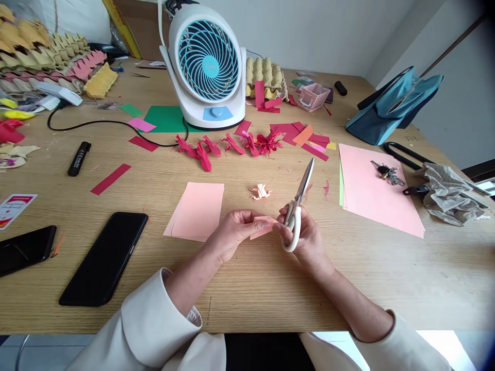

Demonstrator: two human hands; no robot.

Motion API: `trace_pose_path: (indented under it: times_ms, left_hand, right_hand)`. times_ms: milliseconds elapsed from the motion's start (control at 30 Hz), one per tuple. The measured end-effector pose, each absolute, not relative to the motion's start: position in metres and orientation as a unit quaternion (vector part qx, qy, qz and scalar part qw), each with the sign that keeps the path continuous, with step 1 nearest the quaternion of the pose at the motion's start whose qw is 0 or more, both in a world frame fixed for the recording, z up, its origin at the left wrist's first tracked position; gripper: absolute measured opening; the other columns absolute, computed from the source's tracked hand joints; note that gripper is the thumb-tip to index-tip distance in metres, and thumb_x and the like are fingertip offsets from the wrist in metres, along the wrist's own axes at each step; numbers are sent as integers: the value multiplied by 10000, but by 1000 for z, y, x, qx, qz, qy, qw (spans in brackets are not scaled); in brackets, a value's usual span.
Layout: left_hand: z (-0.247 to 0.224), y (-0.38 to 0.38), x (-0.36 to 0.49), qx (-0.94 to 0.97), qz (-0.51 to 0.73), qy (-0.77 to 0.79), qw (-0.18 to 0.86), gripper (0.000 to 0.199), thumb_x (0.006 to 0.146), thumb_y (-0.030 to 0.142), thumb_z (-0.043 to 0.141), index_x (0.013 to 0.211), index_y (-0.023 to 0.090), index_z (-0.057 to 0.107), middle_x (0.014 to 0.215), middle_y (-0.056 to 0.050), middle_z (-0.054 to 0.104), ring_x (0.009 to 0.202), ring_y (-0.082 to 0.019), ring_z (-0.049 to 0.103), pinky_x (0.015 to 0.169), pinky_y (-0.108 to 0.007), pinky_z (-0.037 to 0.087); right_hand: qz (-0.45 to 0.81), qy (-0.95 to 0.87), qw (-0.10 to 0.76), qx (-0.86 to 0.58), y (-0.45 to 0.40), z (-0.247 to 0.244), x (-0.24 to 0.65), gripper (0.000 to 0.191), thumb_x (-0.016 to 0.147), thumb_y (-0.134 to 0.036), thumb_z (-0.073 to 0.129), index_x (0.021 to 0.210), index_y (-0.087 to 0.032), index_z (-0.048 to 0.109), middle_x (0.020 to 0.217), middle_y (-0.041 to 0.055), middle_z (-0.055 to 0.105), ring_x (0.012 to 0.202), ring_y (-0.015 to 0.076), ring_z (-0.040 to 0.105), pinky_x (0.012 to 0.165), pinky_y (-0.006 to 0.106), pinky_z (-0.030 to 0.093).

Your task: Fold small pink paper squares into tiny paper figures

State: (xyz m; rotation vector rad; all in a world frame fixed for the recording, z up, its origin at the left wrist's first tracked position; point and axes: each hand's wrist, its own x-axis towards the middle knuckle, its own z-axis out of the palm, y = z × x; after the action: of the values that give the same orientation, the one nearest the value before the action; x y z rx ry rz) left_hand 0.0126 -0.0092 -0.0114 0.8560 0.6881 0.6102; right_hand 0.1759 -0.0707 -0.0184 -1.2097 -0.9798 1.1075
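My left hand (pixel 242 231) pinches a small piece of pink paper (pixel 261 233) between thumb and fingers. My right hand (pixel 305 239) grips a pair of scissors (pixel 297 216) with white handles, blades shut and pointing away and up. The fingertips of that hand also touch the right end of the pink paper. Left of my hands lies a stack of pink sheets (pixel 197 208). A small cut pale-pink paper flower (pixel 261 192) rests just beyond them. Farther back, several red paper pieces with fringed ends (pixel 234 144) lie in a row.
A white fan (pixel 209 64) stands at the back. Two black phones (pixel 104 257) and a black marker (pixel 79 158) lie at left. Larger pink sheets (pixel 379 190) with keys (pixel 389 173), a crumpled grey bundle (pixel 452 196) and a teal bag (pixel 394 105) are at right.
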Motion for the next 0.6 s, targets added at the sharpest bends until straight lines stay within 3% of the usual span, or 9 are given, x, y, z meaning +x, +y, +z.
trace_pose_path:
  times_ms: [167,300,500,600]
  left_hand:
    - [-8,-11,13,447,287,345,774,261,744,368,788,880,147,757,956,-69,772,1019,-223,681,1008,-371,461]
    - [2,-7,10,504,289,368,726,261,783,381,735,878,138,745,948,-75,762,944,-209,676,918,-332,472]
    - [13,6,-2,533,336,404,663,189,750,322,704,703,140,695,766,-26,689,778,-146,610,775,-269,460]
    - [15,12,-7,502,359,417,667,171,692,300,720,693,135,678,719,-13,658,734,-134,591,759,-276,479]
  right_hand:
    - [454,-434,567,-532,-71,-21,176,372,711,-285,813,992,-232,575,819,-22,586,693,113,533,603,234,430]
    - [488,-443,526,-537,-71,-17,176,400,708,-391,806,977,-225,561,810,-15,575,645,112,505,560,239,408]
    - [557,-516,395,-517,-72,-3,188,405,840,-578,622,902,-182,561,628,-26,523,555,111,442,520,250,345]
    - [574,-544,340,-508,-73,4,195,468,825,-640,598,860,-175,557,624,-15,530,553,116,455,523,253,356]
